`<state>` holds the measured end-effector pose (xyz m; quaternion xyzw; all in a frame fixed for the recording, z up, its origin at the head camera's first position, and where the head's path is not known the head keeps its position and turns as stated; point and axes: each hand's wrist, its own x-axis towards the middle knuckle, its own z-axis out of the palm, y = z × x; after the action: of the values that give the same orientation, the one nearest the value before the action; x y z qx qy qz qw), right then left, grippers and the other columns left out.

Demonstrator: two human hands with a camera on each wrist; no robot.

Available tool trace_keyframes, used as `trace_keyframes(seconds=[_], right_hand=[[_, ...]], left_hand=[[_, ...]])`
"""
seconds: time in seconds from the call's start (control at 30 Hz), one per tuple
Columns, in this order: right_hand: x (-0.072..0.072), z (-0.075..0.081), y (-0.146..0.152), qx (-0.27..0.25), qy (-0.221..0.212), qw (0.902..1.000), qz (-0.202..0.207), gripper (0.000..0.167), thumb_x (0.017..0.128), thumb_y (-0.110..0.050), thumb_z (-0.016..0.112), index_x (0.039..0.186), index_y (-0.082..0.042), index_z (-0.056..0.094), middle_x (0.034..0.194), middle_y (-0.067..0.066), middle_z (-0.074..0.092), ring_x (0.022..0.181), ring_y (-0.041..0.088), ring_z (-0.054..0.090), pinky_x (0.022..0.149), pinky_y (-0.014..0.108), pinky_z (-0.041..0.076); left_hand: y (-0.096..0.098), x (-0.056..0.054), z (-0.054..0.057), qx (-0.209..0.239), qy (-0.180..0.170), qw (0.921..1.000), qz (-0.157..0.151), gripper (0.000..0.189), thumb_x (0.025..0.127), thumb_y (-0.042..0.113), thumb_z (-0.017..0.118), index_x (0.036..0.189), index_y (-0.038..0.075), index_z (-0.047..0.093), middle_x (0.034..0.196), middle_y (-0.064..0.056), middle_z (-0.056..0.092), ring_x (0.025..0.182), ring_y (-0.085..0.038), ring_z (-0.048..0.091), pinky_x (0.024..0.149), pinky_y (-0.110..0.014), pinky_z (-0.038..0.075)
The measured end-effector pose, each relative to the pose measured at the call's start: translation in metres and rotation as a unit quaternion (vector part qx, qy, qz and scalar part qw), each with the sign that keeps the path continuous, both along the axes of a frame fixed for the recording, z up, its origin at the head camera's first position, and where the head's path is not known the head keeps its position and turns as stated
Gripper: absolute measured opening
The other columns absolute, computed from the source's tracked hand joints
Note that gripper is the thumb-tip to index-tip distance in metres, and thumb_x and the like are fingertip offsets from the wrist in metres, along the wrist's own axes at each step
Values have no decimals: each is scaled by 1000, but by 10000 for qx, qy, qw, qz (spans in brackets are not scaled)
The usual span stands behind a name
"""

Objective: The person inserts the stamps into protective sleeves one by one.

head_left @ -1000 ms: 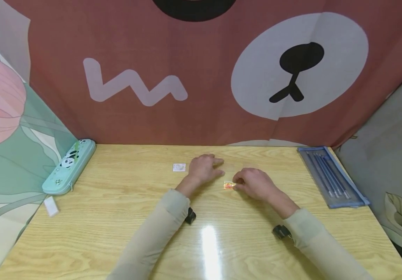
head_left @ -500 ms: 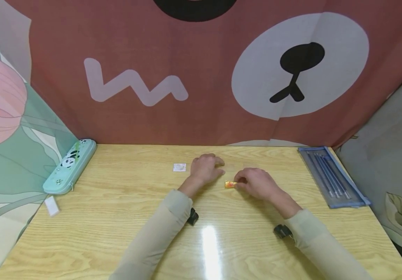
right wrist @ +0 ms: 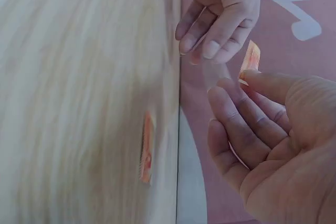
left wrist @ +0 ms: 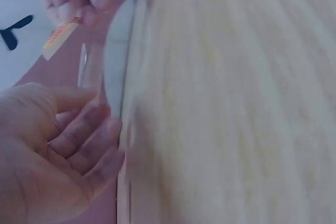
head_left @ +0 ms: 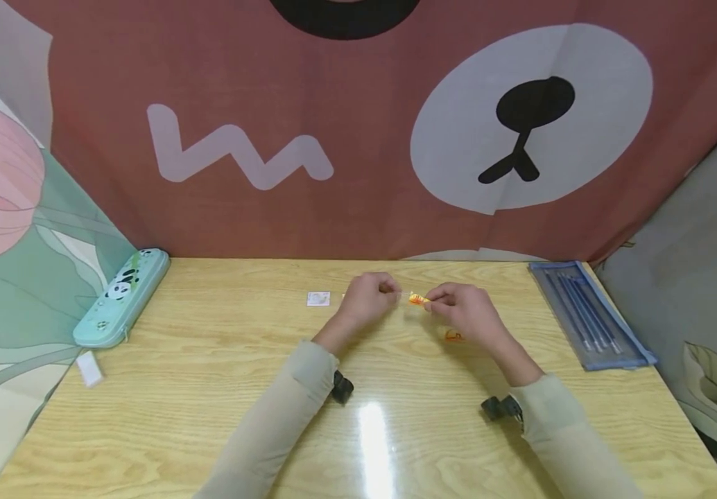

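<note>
Above the table my right hand (head_left: 466, 308) pinches a small orange-and-yellow stamp (head_left: 419, 299) between thumb and fingers; it is tilted in the right wrist view. Facing it, my left hand (head_left: 367, 299) pinches a small clear plastic sleeve (left wrist: 92, 69) with thumb and forefinger, the other fingers curled loosely below. A narrow gap separates stamp and sleeve in the left wrist view. A second orange stamp (right wrist: 147, 148) with a toothed edge lies on the table below my right hand. To the left of my left hand lies a pale stamp (head_left: 317, 299).
At the left edge of the wooden table (head_left: 209, 416) lie a mint panda pencil case (head_left: 123, 298) and a white eraser-like block (head_left: 89, 369). A blue mesh pouch (head_left: 592, 315) with several pencils lies at the right. A brown printed cloth (head_left: 240, 222) hangs behind.
My right hand has lifted a stamp off the table and moved it up toward my left hand. My left fingers have closed in on the clear sleeve. An orange stamp now shows below my right hand.
</note>
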<state>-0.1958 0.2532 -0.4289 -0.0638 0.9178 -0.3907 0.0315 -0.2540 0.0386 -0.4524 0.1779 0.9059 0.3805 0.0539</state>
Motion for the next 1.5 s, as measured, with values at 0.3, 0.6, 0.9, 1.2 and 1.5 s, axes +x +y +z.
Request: trace_keyframes(seconds=[0.3,0.6,0.9,1.2,1.5], right_hand=[[-6,7,-5,-905,-230,9942,-537,21,96,-26,71,108,-9,73,98,10,79,96,31,76,86,46,60],[-13,15,-13,-1758,-346,9816,-657,32,98,-25,68,127,-13,68,105,11,77,100,24,75,102,48,54],[-20,20,-28,-2413,-467,9668,-700,34,97,-19,69,130,-10,67,96,-1,78,92,10,74,101,37,54],[-23,21,-34,-2882,-205,9556,-582,33,96,-12,69,128,-4,66,93,-2,69,82,8,69,84,25,60],[-21,17,-30,-2998,-365,9509,-677,29,100,-14,65,127,-3,65,88,-7,67,79,7,69,84,27,61]], left_hand=[[-13,6,11,1321,-811,9875,288,14,93,22,75,106,19,76,91,2,77,81,-14,70,68,-28,54],[-40,9,20,2343,-1228,9632,469,55,95,11,68,146,24,54,103,-10,77,91,-21,74,79,-39,55],[-48,11,16,3163,-1709,9305,703,33,96,4,65,128,4,68,96,-3,63,92,-28,70,93,-47,60],[-52,9,11,3336,-1809,9208,906,29,95,5,65,124,5,70,90,-1,64,88,-28,70,93,-48,60],[-56,13,17,3249,-1983,9204,889,27,101,18,63,123,3,69,120,-20,67,91,-30,70,95,-47,59]])
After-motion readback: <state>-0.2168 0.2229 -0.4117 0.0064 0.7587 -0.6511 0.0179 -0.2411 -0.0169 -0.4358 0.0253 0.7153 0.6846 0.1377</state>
